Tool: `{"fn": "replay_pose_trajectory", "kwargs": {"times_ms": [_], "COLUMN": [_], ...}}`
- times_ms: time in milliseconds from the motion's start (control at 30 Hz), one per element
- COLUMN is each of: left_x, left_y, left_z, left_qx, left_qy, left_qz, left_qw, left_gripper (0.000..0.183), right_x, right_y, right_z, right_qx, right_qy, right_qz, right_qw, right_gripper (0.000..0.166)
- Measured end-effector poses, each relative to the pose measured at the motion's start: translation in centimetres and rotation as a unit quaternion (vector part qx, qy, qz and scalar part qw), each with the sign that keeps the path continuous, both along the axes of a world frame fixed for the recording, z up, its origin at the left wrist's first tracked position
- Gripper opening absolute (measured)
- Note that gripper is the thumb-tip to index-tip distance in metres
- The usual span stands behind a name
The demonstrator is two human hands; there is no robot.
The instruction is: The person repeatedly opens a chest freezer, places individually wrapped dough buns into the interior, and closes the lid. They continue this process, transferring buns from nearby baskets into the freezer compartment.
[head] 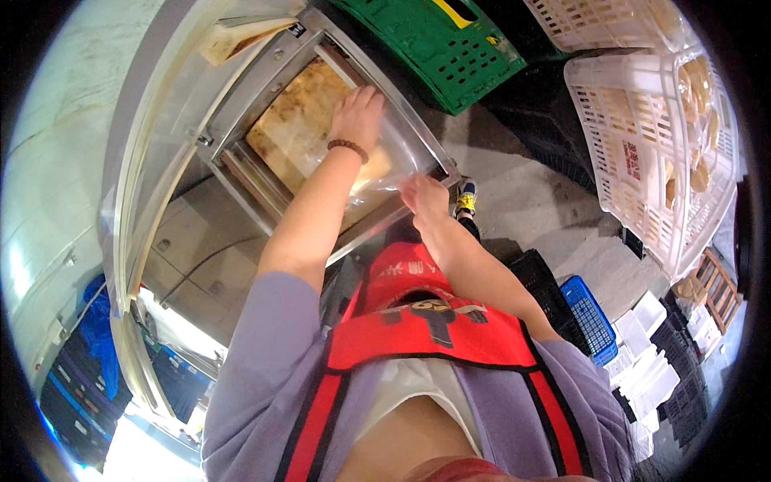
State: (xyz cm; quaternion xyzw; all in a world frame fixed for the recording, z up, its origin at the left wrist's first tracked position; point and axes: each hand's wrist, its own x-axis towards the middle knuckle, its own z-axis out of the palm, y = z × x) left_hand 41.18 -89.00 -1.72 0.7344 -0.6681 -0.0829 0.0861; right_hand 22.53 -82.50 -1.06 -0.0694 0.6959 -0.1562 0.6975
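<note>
A clear plastic bag (400, 141) with something pale yellow in it lies in the open chamber of a metal machine that looks like a vacuum sealer (449, 175). On the bag's far side is my left hand (359, 114), back up, with a beaded bracelet at the wrist. Its fingertips reach towards the bar (340, 65) along the chamber's far edge, and their undersides are hidden. My right hand (426, 196) pinches the near right edge of the bag by the chamber's rim. Under the bag is a stained, yellowish plate (295, 114).
The transparent lid (174, 132) stands raised at the left. Beyond the machine is a green plastic crate (446, 60). White crates (632, 132) with bagged goods stand at the right. Near my right arm are a blue basket (587, 316) and a black crate (542, 289). A shoe (465, 196) shows beside the machine.
</note>
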Motion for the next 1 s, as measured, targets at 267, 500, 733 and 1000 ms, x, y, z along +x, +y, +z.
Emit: {"fn": "replay_pose_trajectory", "kwargs": {"times_ms": [267, 500, 733, 1000], "left_x": [-0.2, -1.6, -2.2, -3.3], "left_y": [1.3, 0.0, -0.4, 4.7], "left_z": [-0.6, 2.2, 2.8, 4.0], "left_qx": [0.034, 0.131, 0.157, 0.091], "left_qy": [-0.022, -0.040, -0.023, 0.063], "left_qz": [0.013, 0.051, 0.093, 0.264], "left_qw": [0.999, 0.989, 0.983, 0.958], "left_gripper": [0.029, 0.038, 0.049, 0.063], "right_x": [-2.3, -2.1, -3.4, -3.5], "right_y": [-0.1, -0.3, -3.2, -3.0], "right_z": [3.7, 3.0, 2.9, 2.6], "right_qx": [-0.542, -0.529, -0.556, -0.524], "right_qy": [0.171, 0.265, 0.309, 0.279], "right_qz": [0.427, 0.630, 0.515, 0.635], "right_qw": [0.703, 0.503, 0.574, 0.494], "right_gripper": [0.039, 0.046, 0.034, 0.031]}}
